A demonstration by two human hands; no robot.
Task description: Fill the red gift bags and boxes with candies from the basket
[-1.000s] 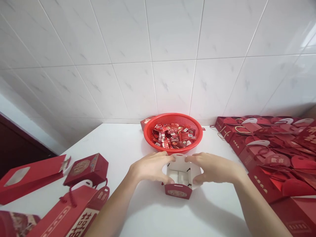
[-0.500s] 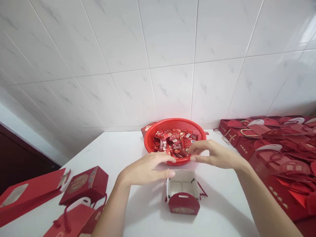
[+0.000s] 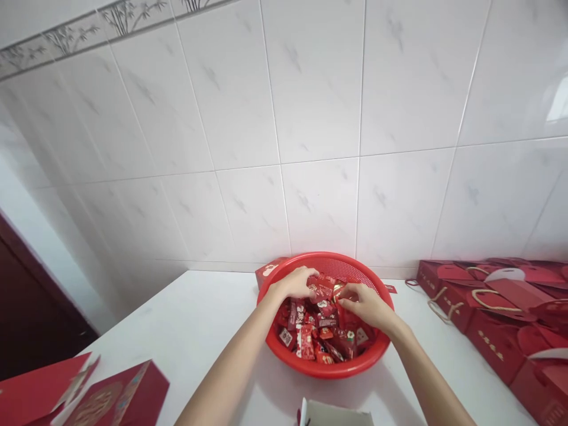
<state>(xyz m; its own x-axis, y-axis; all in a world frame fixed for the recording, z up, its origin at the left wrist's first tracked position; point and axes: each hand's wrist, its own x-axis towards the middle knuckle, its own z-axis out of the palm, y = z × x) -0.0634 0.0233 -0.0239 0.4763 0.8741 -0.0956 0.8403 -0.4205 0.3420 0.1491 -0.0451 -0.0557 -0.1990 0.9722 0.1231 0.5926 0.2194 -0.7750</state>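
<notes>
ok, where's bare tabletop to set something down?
Widest: white table left of the red basket, bounded by the left forearm, wall and near-left red box. Narrower: a strip between the right forearm and right-hand red boxes. Crowded: those boxes, and the basket, with wrapped packets and both hands inside.

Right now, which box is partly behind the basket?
The red box by the wall, peeking out left of the basket; the others show clear of it.
</notes>
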